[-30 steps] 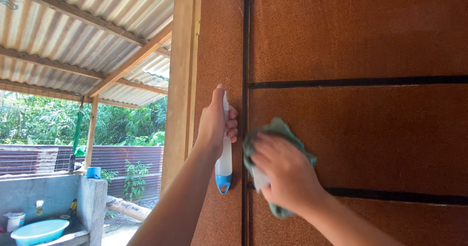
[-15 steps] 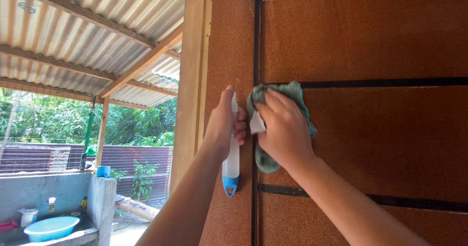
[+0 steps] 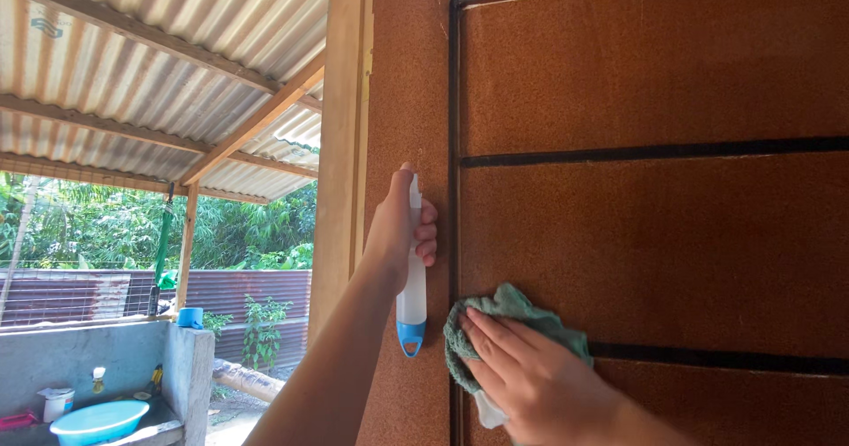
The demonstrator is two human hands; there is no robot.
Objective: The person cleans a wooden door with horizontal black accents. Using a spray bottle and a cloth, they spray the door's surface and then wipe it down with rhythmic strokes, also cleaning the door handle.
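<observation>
**Two hands at a brown panelled wall, one with a spray bottle, one with a cloth**

Seen from a head-worn camera, a person's two bare arms reach up to a brown wall panel (image 3: 637,234) divided by dark horizontal and vertical grooves.

The left hand (image 3: 400,225) is raised against the wall just left of the vertical groove. Its grip is closed around the upper part of a slim white spray bottle (image 3: 411,296), fingers curled round the front and thumb side toward the camera. The bottle hangs straight down from the fist, its blue base lowest, close to the wall surface.

The right hand (image 3: 531,380) is lower and to the right. Its fingers are spread fairly flat, palm pressing a crumpled green cloth (image 3: 495,318) against the wall. The cloth lies where the vertical groove meets the lower horizontal groove, bunched above and to the left of the fingers, with a white part showing below the hand. The cloth sits just right of the bottle's blue base, close to it; whether they touch cannot be told.

To the left stands a wooden post (image 3: 340,145) under a corrugated metal roof (image 3: 133,75). Further off, a concrete sink (image 3: 106,358) holds a light blue basin (image 3: 93,419), with green trees (image 3: 88,225) beyond a metal fence.
</observation>
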